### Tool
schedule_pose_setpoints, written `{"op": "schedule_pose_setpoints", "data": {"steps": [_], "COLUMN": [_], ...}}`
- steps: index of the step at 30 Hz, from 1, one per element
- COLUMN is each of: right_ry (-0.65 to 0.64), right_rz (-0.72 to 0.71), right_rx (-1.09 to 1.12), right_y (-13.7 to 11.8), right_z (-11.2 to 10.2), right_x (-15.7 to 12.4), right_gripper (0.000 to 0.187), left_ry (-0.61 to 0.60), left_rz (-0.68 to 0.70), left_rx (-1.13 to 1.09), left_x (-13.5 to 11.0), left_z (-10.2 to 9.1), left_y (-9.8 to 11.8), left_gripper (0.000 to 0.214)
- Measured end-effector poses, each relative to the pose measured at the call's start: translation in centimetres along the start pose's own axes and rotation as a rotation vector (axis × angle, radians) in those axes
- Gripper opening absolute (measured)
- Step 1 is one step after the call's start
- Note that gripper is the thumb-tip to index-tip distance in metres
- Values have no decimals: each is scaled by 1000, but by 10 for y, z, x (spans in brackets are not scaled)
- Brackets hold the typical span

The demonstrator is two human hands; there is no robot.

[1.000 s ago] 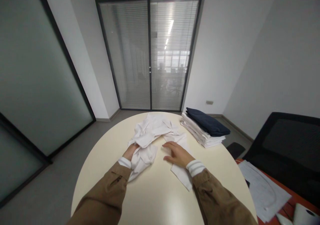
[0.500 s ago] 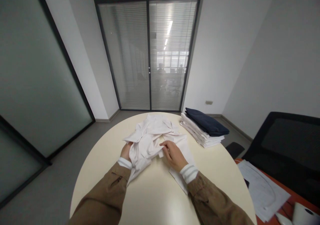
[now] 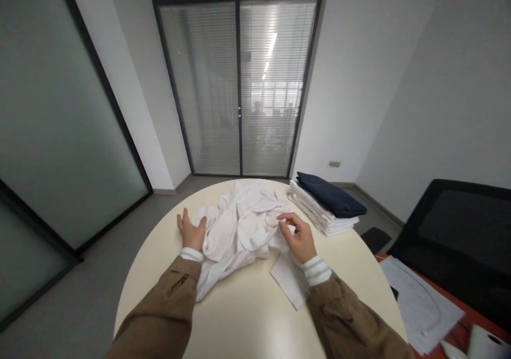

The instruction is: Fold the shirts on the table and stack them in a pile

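A crumpled white shirt (image 3: 243, 226) lies bunched on the round cream table (image 3: 239, 316). One sleeve-like strip of it reaches toward me at the lower left, and a flat strip stretches out at the lower right. My left hand (image 3: 192, 233) is at the shirt's left edge, fingers spread and thumb apart, with nothing in it. Over the right side of the cloth hovers my right hand (image 3: 298, 238), its fingers loosely curled and the thumb near the index finger. I see no fabric pulled up between them.
At the table's right back edge, a folded navy garment (image 3: 331, 195) tops a stack of folded white cloth (image 3: 319, 218). A black mesh chair (image 3: 459, 231) stands to the right. Papers (image 3: 419, 300) and a white roll (image 3: 487, 343) lie on a reddish desk.
My left hand has let go of the shirt, moved left and spread its fingers. My right hand has released the edge it pinched and moved right; the shirt has settled wider.
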State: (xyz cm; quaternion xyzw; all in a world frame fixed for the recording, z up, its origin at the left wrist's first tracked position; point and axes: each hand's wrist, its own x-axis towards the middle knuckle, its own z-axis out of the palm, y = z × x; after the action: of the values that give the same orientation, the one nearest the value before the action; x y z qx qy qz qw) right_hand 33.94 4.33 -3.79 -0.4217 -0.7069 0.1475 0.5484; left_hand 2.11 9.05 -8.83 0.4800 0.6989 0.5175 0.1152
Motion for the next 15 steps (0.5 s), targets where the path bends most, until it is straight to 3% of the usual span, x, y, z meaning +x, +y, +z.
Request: {"op": "schedule_pose_setpoints", "data": {"steps": [2,4,6,8,11,15], "right_ry": [-249,-442,-553,-638,-703,-668], "right_rz": [-8,-15,-28,-47,-82,-175], "right_rx": [61,93,83,46,-73,-208], "right_y": [2,5,9,15,24,25], "right_z": [-3,-1,4,13,26,35], "right_x": [0,-2,-8,-15,-27,-30], "right_gripper": [39,45,44,50,81,64], "left_ry": [-2,-158,-353,-476,-546,-558], "left_rz": [191,383,483,508,531,559], "left_rx": [101,219,382,540,633,615], "left_x": [-10,-23,-36,-46,-48,-38], "left_z": [-1,0,3,5,8,8], "left_y": [8,17,22,24,18,10], "left_gripper": [51,46,56,64,54,42]}}
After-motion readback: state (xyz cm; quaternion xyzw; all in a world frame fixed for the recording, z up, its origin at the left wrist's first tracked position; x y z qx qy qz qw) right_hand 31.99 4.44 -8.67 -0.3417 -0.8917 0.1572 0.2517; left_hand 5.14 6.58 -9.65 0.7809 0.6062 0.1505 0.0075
